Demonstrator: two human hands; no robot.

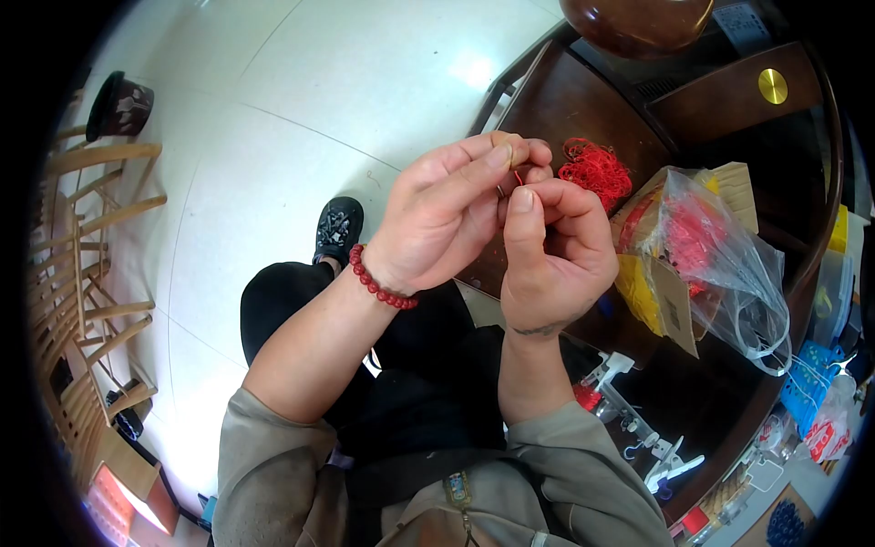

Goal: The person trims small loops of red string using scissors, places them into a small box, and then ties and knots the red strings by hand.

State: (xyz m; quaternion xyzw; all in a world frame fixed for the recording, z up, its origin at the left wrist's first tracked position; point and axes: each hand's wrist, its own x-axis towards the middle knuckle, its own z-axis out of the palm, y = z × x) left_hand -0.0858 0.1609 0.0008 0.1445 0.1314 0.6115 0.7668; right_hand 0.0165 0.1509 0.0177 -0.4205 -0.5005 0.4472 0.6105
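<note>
Close together in front of me, both hands work at a thin red cord (519, 177), of which only a short piece shows between the fingertips. My left hand (447, 205), with a red bead bracelet (369, 284) at the wrist, has thumb and forefinger pinched just above that piece. Thumb and forefinger of my right hand (558, 251) press together just below it, the other fingers curled in. Whatever lies between the pads of the fingers is mostly hidden. Just behind the hands, a tangled heap of red cord (594, 171) rests on the dark wooden table (583, 100).
Right of my hands stands a cardboard box (676, 305) with a clear plastic bag (729, 264) of red material. A white clamp-like stand (633, 419) is by my right forearm. Wooden chairs (109, 237) and a dark pot (123, 105) stand at the left.
</note>
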